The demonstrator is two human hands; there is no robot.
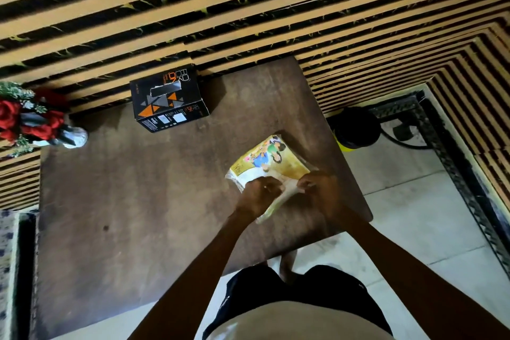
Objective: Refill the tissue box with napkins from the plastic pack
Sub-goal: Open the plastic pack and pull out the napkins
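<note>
A yellow plastic pack of napkins [271, 161] with a cartoon print lies on the right part of the brown wooden table [143, 201]. My left hand [259, 193] and my right hand [320, 190] both pinch the near edge of the pack, a strip of plastic stretched between them. The black tissue box [168, 98] with orange triangles stands at the table's far edge against the wall, its top slot facing up, well apart from both hands.
A vase of red roses [30, 121] stands at the table's far left corner. A black and yellow bin [354, 127] sits on the tiled floor to the right of the table. A striped wall runs behind.
</note>
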